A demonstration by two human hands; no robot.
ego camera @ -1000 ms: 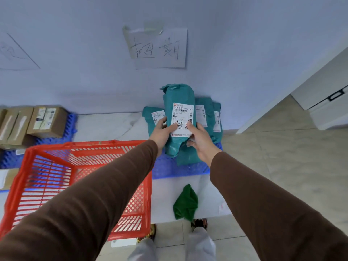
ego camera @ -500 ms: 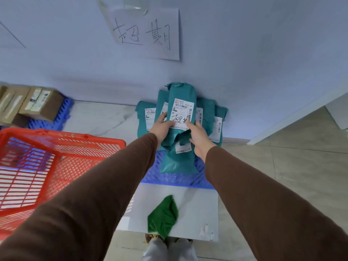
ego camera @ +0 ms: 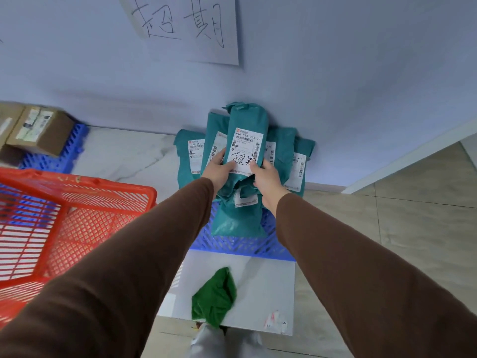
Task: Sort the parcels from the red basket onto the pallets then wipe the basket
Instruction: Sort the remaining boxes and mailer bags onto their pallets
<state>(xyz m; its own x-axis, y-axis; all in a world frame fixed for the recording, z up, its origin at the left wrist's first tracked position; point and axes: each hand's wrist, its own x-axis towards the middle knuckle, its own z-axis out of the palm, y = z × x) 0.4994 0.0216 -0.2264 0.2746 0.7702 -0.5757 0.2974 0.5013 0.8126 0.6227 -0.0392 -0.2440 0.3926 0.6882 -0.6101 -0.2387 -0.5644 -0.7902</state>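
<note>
Since a second ago, the teal parcel (ego camera: pixel 247 140) has been carried nearer the wall — upright against the leaning stack (ego camera: pixel 281 151) on the blue pallet (ego camera: pixel 240 244). It is gripped low by the left hand (ego camera: pixel 219 171) and right hand (ego camera: pixel 267 177), fingers curled round it, apparently to steady it. The red basket (ego camera: pixel 77 215) stands left, its visible part emptied; the green cloth (ego camera: pixel 214 295) lies on the bench.

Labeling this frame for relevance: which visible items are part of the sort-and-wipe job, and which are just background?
Job: teal parcel gripped by left hand and right hand; blue pallet; red basket; green cloth.

Background: wall sign; cardboard boxes.
</note>
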